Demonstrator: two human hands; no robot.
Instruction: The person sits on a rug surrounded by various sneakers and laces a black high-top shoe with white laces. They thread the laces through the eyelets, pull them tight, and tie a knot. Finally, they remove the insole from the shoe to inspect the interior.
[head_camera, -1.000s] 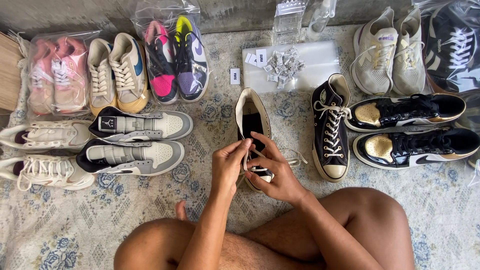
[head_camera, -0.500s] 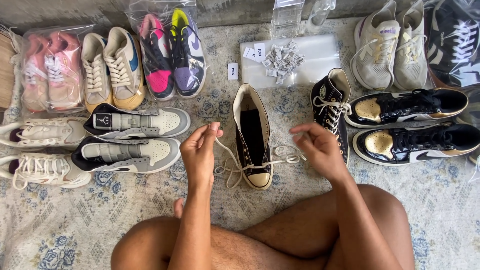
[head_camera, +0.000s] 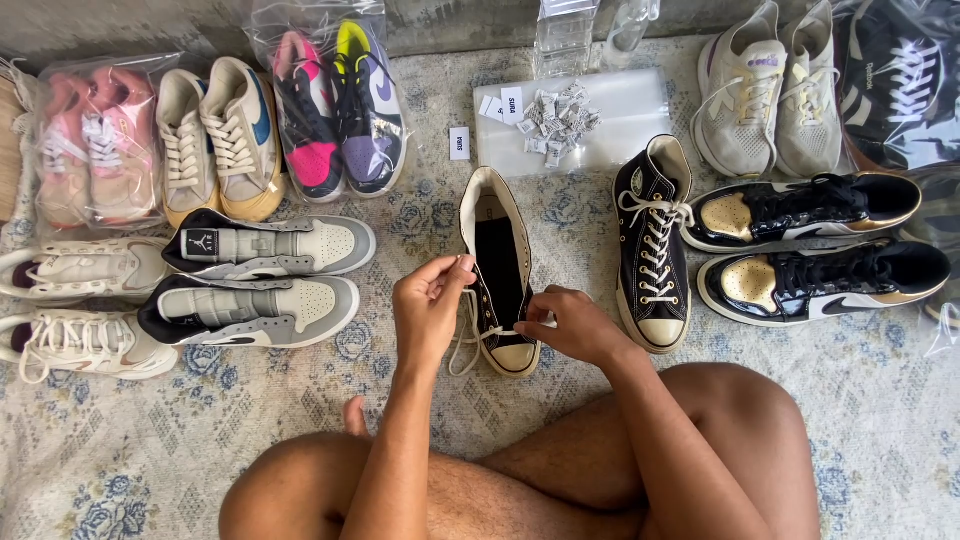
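1. The unlaced high-top sneaker (head_camera: 497, 285) lay on the rug (head_camera: 400, 390), between the left hand (head_camera: 430, 305) and the right hand (head_camera: 575, 325).
2. Its laced mate (head_camera: 652, 250) lay just to its right.
3. Two strapped sneakers (head_camera: 260, 275) lay to its left.
4. A bag of paper tags (head_camera: 575, 120) lay behind it.

Bare rug (head_camera: 900, 400) lies open on the near right. Left is walled by grey-and-white sneakers (head_camera: 255, 300); right of the unlaced shoe (head_camera: 500, 290) stands its laced twin (head_camera: 652, 262). Far side, the tag pile (head_camera: 555, 115) blocks.
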